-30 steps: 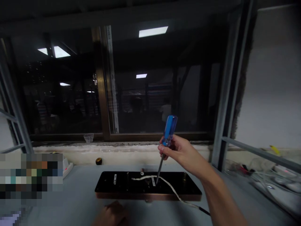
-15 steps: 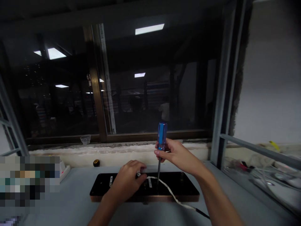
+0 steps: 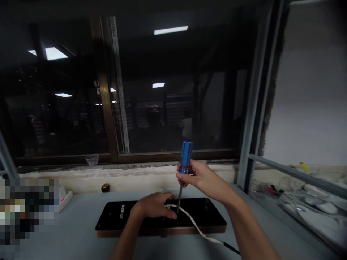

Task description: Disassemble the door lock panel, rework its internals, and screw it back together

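Observation:
A screwdriver [image 3: 186, 155] with a blue, see-through handle stands nearly upright, its shaft leaning slightly. The fingers of my right hand [image 3: 196, 175] are closed around the lower part of its handle. Its tip points down onto a long black panel [image 3: 195, 222] with copper-coloured sides, which lies on the table. Over the middle of that panel rests my left hand [image 3: 153, 207], thumb and fingers apart on either side of the spot near the screwdriver tip. A white sleeved cable [image 3: 199, 227] runs from under the left hand toward the lower right. What lies under the left palm is hidden.
A black and gold round knob [image 3: 105, 187] sits at the table's back edge. On the sill is a clear plastic cup [image 3: 92, 159]. A white power strip [image 3: 65, 200] lies left. Cables and white devices [image 3: 311, 213] sit behind the metal frame [image 3: 252, 159] at right.
My left hand has moved right, its thumb closer to the screwdriver tip. The screwdriver leans a little more, with its tip shifted left. The whole view has shifted slightly.

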Demonstrator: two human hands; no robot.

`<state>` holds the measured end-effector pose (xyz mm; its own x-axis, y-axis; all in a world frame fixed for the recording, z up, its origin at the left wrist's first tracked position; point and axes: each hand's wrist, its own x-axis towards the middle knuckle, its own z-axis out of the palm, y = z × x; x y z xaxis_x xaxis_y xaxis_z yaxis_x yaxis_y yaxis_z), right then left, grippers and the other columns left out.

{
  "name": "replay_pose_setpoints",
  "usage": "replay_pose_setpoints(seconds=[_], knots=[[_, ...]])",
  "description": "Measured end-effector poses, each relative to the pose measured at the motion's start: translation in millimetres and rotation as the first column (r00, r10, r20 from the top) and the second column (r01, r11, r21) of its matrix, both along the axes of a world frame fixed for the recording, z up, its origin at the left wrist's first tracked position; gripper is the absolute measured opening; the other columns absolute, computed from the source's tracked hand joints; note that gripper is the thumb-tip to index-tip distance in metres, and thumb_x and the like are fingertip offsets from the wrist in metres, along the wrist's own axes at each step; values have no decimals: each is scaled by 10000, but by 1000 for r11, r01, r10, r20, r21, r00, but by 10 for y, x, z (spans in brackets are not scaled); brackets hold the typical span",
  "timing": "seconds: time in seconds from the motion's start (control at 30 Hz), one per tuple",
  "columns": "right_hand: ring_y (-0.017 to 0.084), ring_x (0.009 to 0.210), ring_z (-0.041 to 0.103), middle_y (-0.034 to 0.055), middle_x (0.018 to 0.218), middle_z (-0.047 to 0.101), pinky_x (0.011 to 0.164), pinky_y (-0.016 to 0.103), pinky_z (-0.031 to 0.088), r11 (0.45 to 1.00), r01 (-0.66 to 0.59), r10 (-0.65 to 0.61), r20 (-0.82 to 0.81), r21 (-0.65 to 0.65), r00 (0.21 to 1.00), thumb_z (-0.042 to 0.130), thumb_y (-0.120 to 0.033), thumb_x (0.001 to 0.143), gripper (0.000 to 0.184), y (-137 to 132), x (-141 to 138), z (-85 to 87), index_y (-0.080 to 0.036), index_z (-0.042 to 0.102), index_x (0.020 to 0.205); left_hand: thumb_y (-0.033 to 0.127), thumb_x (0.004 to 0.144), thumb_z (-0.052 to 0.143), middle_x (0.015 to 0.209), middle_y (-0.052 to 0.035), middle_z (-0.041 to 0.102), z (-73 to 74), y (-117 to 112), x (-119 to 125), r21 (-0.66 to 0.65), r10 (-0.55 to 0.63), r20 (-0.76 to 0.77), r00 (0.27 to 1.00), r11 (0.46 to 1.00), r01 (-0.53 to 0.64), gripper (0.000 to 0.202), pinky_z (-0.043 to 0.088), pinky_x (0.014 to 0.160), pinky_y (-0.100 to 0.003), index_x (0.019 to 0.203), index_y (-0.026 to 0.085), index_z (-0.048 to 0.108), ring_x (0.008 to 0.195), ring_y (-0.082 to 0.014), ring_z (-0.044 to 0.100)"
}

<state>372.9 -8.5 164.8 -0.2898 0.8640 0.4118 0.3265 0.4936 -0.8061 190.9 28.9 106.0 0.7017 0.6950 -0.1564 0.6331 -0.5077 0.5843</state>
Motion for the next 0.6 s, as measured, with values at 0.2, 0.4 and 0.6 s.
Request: replay_pose_setpoints(seconds=[0.2,0.4,0.6], knots=[[119,610,546,0,664,550,587,277,475,999,22,-22,1,-30,1000,550,-296,742,148,-39,-9,43,-163,491,768,311,704,595,1147,-32,583,17,4,-4,23,-14,-11,1000,1000,15,480,381,888,-320,1168,230,504,1045,-229,520],[130,615,559,3,679,547,597,298,479,999,23,-24,-21,-43,999,554,-322,745,182,-33,1,5,-162,489,801,303,743,524,1135,-28,590,6,7,-14,52,-20,-40,999,998,22,435,397,860,-310,1174,259,496,1007,-209,543],[127,592,563,-9,658,544,594,292,473,999,22,-26,-77,-49,997,579,-359,714,224,-38,-9,16,-173,481,790,211,755,449,1096,-39,623,0,-8,-1,132,-7,-46,999,991,13,391,400,854,-302,1135,239,537,1005,-209,554]])
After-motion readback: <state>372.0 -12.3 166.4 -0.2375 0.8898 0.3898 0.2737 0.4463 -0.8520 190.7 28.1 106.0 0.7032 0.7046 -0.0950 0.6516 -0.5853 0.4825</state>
